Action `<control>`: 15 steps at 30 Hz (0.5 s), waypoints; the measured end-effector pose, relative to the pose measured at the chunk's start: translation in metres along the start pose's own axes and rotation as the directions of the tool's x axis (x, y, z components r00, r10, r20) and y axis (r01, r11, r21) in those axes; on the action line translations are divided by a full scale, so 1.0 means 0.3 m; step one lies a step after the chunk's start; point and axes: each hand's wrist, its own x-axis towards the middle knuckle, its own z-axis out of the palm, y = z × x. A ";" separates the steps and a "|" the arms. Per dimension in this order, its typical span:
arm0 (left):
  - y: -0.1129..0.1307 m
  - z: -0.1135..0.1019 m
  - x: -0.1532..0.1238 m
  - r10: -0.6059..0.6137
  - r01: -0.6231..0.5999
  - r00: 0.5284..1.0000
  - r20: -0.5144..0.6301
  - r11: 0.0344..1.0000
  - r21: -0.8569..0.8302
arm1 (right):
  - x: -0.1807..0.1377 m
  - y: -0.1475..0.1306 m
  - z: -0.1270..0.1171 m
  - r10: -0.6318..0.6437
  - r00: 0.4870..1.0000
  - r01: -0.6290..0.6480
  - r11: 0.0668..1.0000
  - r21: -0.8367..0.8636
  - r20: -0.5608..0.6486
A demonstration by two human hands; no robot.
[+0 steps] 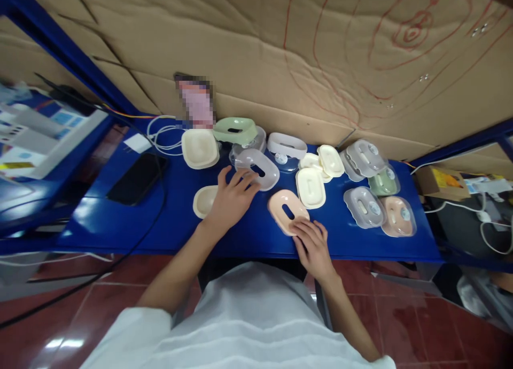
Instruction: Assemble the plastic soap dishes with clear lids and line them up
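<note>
My left hand [233, 199] reaches over a grey oval soap dish shell [269, 172] with a slot in its middle. Its fingers are spread, and the fingertips overlap the shell's near left edge. Under that wrist, a cream tray [203, 202] is partly hidden. My right hand [315, 247] has its fingers over the near right end of a peach soap dish shell [280, 204], thumb by the rim. The peach shell lies on the blue table [248, 235]. Just beyond it lies a cream slotted insert [311, 188], with two more cream inserts [331, 161] behind.
Cream trays [200, 148], a green shell [235, 130] and another grey shell [287, 144] stand along the cardboard wall [256, 59]. Several assembled soap dishes [364, 207] sit at right. A black phone [137, 178], white cable [160, 136] and black cable [140, 240] lie left.
</note>
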 end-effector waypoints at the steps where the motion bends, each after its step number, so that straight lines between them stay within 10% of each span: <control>1: 0.012 -0.001 -0.001 0.024 -0.024 1.000 -0.016 1.000 0.001 | 0.008 0.013 -0.004 0.008 1.000 -0.008 1.000 -0.001 0.008; 15: 0.172 -0.010 -0.027 0.141 -0.131 0.979 0.146 0.989 -0.074 | 0.078 0.255 -0.037 0.162 0.978 -0.187 0.960 -0.207 -0.133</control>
